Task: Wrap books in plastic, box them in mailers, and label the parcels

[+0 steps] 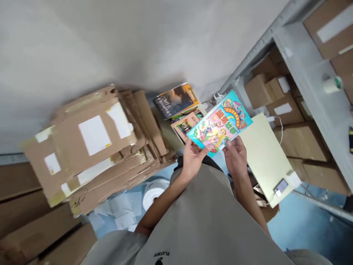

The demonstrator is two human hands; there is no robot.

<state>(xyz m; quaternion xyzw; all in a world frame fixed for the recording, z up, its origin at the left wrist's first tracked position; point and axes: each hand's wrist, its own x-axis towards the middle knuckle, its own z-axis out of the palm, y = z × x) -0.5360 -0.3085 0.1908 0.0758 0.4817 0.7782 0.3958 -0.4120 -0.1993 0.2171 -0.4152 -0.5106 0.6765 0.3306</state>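
Note:
A thin picture book [219, 125] with a bright turquoise cover and cartoon figures is held up in front of my body. My left hand [193, 156] grips its lower left corner, thumb lying across the cover. At the lower right edge, my right hand [235, 154] pinches the same book. Just behind it is a stack of books and magazines, topped by a dark magazine [176, 101] with an orange edge. A pink-covered book [185, 126] lies nearer, partly hidden by the picture book.
Flattened cardboard boxes [68, 136] are piled at the left. A pale yellow tabletop [266, 154] at the right bears a phone [280, 187]. Metal shelving [300, 55] with cartons [306, 140] stands beyond. A white roll [154, 192] and paper sheets [121, 211] lie on the blue floor.

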